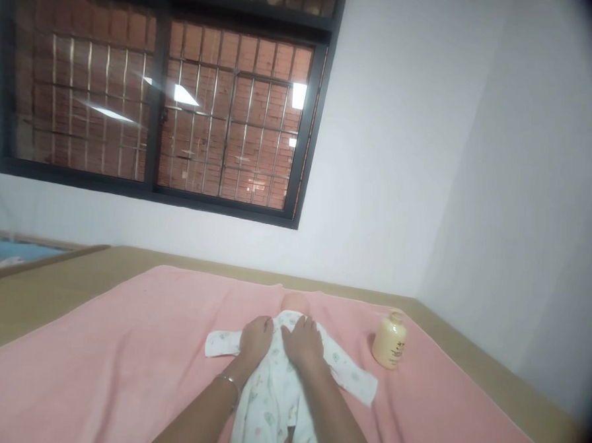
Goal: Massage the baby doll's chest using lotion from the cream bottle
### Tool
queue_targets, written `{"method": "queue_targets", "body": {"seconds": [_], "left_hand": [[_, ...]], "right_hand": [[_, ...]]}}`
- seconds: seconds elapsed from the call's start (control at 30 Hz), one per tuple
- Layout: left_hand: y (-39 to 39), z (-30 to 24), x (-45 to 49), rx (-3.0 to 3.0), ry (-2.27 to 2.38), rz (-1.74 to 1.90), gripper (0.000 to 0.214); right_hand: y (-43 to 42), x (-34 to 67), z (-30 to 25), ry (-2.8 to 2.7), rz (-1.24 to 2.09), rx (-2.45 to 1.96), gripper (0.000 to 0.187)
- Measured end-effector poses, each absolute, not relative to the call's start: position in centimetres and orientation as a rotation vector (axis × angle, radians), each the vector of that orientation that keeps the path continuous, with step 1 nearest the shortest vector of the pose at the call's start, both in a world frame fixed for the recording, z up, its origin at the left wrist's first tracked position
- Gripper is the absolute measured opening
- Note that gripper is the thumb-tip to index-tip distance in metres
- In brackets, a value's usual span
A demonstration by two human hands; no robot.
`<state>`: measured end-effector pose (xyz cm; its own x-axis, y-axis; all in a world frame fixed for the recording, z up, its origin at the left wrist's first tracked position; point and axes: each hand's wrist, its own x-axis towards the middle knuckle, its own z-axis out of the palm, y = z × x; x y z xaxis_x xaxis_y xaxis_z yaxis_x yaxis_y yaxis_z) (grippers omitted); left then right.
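A white baby romper (261,398) with a small leaf-like print lies on its back, its sleeves spread to both sides. At its collar shows a rounded pinkish shape (295,303), like a doll's head, mostly hidden. My left hand (257,335) is at the shoulder by the left sleeve, its fingers curled in on the cloth. Over the upper chest on the other side rests my right hand (304,339), thumb apart from the fingers, which lie on the fabric. A bracelet (231,381) circles my left wrist.
A pink blanket (136,332) with soft folds covers the tan tabletop (120,258). A pale yellow bottle (389,340) stands upright on the blanket at the right. White walls and a barred window (226,119) rise behind. Something light blue (17,248) lies at the far left.
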<state>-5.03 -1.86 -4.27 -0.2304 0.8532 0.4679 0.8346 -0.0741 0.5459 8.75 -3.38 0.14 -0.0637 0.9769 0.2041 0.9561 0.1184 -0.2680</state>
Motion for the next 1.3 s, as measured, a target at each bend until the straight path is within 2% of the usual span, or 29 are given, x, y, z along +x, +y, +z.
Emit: {"method": "queue_targets", "body": {"seconds": [0.07,0.23,0.47,0.7,0.97,1.03,1.17,1.3], "left_hand": [[-1.8,-4.3,-5.1,1.930,2.126,1.210,0.034],[-1.7,-4.3,-5.2,1.923,2.110,1.193,0.034],[-1.5,-4.5,-5.3,1.877,2.116,1.181,0.036],[-1.6,-4.3,-5.3,1.874,2.122,1.181,0.035],[-1.8,-4.1,-5.3,1.863,2.118,1.161,0.035],[-1.7,-4.1,-5.4,1.871,2.108,1.159,0.035],[-1.5,-4.2,-5.5,1.920,2.050,1.175,0.034],[-1.5,-4.3,-5.5,1.919,2.088,1.166,0.036]], "right_hand": [[-4.0,8.3,-0.2,-2.116,0.057,-1.863,0.072],[-4.0,7.9,-0.2,-2.383,0.030,-1.473,0.058],[-3.8,8.3,0.2,-1.995,0.074,-1.939,0.073],[-4.4,8.1,0.5,-2.266,0.082,-1.691,0.068],[-4.4,8.4,0.7,-2.039,0.055,-1.919,0.072],[-5.2,7.6,0.6,-2.212,0.053,-1.810,0.067],[-4.8,7.5,0.4,-2.486,0.032,-1.304,0.054],[-2.8,9.3,0.6,-2.348,0.087,-1.423,0.059]]}}
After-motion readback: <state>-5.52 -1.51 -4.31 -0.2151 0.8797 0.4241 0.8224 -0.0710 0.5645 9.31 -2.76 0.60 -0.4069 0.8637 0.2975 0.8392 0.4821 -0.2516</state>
